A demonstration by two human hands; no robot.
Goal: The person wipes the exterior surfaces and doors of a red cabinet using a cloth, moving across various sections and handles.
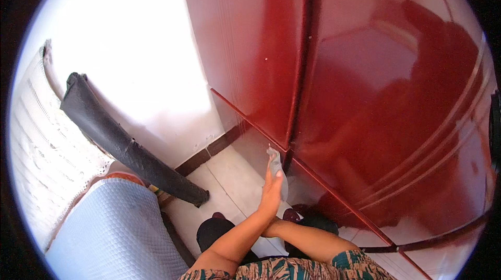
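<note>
My left hand (271, 192) is in the middle of the view, fingers pointing away from me toward the lower part of a glossy red cabinet (250, 45). It grips a pale grey cloth (275, 161), which shows past the fingertips and hangs down beside the thumb. My right forearm (313, 239) comes in from the lower right and crosses behind my left wrist. Most of my right hand (272, 226) is hidden there, so its fingers do not show.
A long dark padded roll (133, 147) leans at the left near a white wall (141, 35). Below it is a bed or seat with a light blue quilted cover (115, 228). White lace fabric (42, 139) hangs at the far left. Pale floor tiles (222, 175) lie underfoot.
</note>
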